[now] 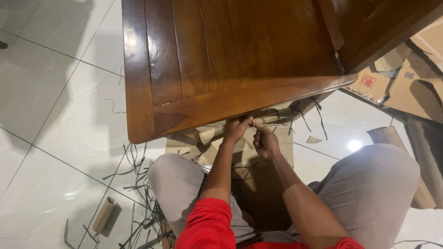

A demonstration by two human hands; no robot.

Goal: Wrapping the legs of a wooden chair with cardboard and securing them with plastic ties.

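Both hands meet at frame centre, just under the front edge of the dark wooden table (pixel 230 60). Left hand (pixel 236 130) is pinched shut on a dark strip (pixel 243 120) right at the wood; right hand (pixel 265 140) has fingers curled narrow and touches the same strip from the other side, but can't tell if it really grips. Under the hands: torn cardboard wrap (pixel 272 152) on the white tile floor (pixel 55 115). More black strips (pixel 138 184) lie scattered lower left, w/ a cardboard tube (pixel 105 214) near them.

Risk, as I judge it: the strip looks thin and taut, so a hard pull could snap it or let it slip, knuckles hitting the table edge. Loose strips around the knees could also snag.
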